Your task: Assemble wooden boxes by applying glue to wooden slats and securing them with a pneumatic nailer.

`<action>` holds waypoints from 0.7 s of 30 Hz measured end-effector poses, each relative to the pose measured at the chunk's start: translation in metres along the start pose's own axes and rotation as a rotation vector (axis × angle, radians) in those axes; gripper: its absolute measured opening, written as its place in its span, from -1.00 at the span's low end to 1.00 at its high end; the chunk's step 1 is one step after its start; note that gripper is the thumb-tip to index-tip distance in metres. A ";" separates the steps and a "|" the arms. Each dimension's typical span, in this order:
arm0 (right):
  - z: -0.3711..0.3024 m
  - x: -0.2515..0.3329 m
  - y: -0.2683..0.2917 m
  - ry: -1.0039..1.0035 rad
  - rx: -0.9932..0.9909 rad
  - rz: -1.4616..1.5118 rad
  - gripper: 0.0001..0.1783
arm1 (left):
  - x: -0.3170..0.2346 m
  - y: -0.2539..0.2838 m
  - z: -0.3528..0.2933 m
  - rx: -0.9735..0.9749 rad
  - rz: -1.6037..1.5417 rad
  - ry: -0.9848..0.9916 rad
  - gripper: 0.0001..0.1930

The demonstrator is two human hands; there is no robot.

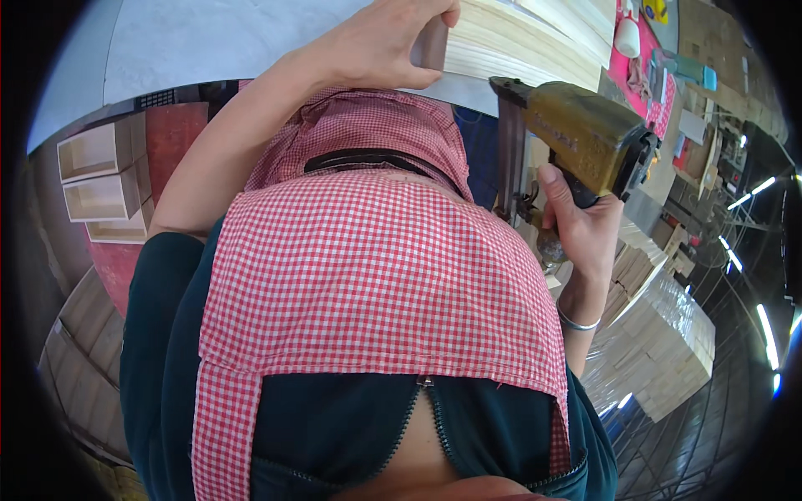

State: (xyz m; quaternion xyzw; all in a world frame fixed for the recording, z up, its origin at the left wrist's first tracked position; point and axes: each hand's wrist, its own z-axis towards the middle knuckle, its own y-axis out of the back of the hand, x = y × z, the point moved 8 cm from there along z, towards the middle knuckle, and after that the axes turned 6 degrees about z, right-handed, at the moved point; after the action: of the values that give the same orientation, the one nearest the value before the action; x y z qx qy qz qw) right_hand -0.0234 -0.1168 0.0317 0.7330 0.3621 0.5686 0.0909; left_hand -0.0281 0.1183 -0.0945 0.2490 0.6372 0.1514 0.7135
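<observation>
My right hand [585,221] is wrapped round the handle of a nail gun [576,125] with a worn yellow-brown body. Its dark nose points up and left, toward the pale wooden strips [522,42] on the table. At the top edge, my left hand [388,42] curves round the left end of these strips. A shaded brownish end piece [429,46] shows between its thumb and fingers, and part of the fingers is cut off by the frame.
A light grey tabletop [192,42] spans the upper left. Open wooden boxes [100,179] are stacked at left. A white bottle [626,37] and a teal bottle [697,77] lie at the upper right. Plastic-wrapped stacked wood [660,359] stands at right.
</observation>
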 end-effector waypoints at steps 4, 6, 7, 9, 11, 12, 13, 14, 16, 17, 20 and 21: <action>-0.001 0.005 -0.020 0.027 0.055 -0.007 -0.76 | 0.003 0.000 -0.003 -0.035 -0.052 -0.005 -0.44; -0.002 0.006 -0.029 0.037 0.079 -0.006 -0.73 | 0.006 -0.001 -0.005 -0.046 -0.079 0.001 -0.44; -0.001 0.007 -0.031 0.039 0.081 -0.010 -0.73 | 0.008 -0.002 -0.005 -0.051 -0.081 0.002 -0.44; -0.001 0.008 -0.034 0.007 0.096 -0.021 -0.70 | 0.008 -0.003 -0.005 -0.090 -0.059 -0.021 -0.43; -0.001 0.007 -0.038 -0.028 0.110 -0.031 -0.68 | 0.009 -0.003 -0.006 -0.125 -0.038 -0.044 -0.42; -0.001 0.007 -0.039 -0.028 0.108 -0.032 -0.68 | 0.009 -0.004 -0.006 -0.125 -0.039 -0.045 -0.42; -0.003 0.006 -0.040 -0.041 0.090 -0.023 -0.71 | 0.009 -0.004 -0.006 -0.130 -0.041 -0.045 -0.42; -0.005 0.006 -0.042 -0.055 0.072 -0.013 -0.73 | 0.009 -0.004 -0.007 -0.135 -0.043 -0.044 -0.43; -0.009 0.003 -0.042 -0.083 0.036 0.007 -0.74 | 0.010 -0.004 -0.007 -0.143 -0.047 -0.042 -0.43; -0.009 0.004 -0.042 -0.083 0.035 0.005 -0.74 | 0.011 -0.004 -0.007 -0.144 -0.048 -0.044 -0.43; -0.010 0.006 -0.043 -0.099 0.040 -0.002 -0.72 | 0.014 -0.005 -0.008 -0.199 -0.059 -0.082 -0.42; -0.009 0.007 -0.044 -0.104 0.043 -0.006 -0.69 | 0.015 -0.005 -0.009 -0.219 -0.062 -0.093 -0.41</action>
State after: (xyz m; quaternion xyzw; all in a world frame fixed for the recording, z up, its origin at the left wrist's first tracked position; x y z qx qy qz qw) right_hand -0.0498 -0.0834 0.0161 0.7625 0.3710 0.5214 0.0954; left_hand -0.0352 0.1238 -0.1098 0.1565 0.5907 0.1861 0.7694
